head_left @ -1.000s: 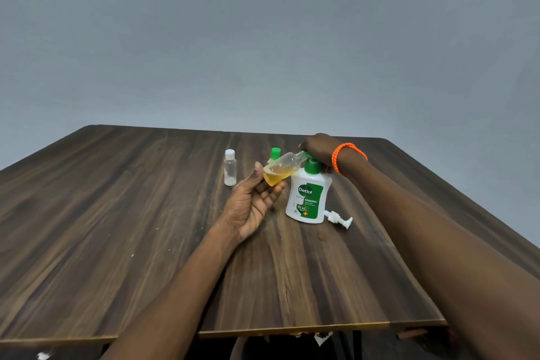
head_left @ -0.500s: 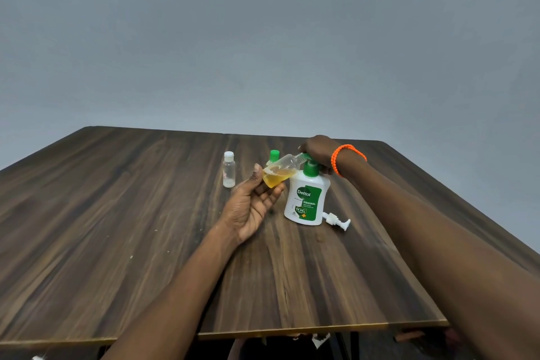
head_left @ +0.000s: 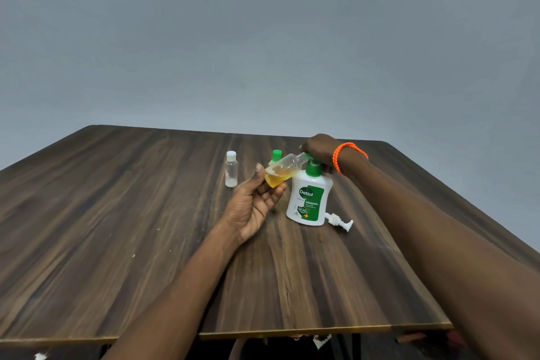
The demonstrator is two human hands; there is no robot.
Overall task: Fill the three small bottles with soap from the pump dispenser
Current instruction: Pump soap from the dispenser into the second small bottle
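My left hand (head_left: 254, 202) holds a small clear bottle (head_left: 282, 174) tilted, its mouth up at the green pump nozzle; amber soap fills its lower part. The white Dettol dispenser (head_left: 309, 202) stands upright on the table. My right hand (head_left: 320, 149), with an orange wristband, rests on top of the green pump head, fingers curled over it. A second small bottle with a green cap (head_left: 276, 154) stands just behind the held one, mostly hidden. A third small clear bottle with a white cap (head_left: 231, 169) stands to the left.
A loose white pump head (head_left: 340, 221) lies on the table right of the dispenser. The dark wooden table (head_left: 117, 213) stretches wide on the left and front; its front edge is near my arms. A plain grey wall stands behind.
Hardly anything differs. The bottle stays at the nozzle and my right hand stays on the pump; the view has shifted slightly.
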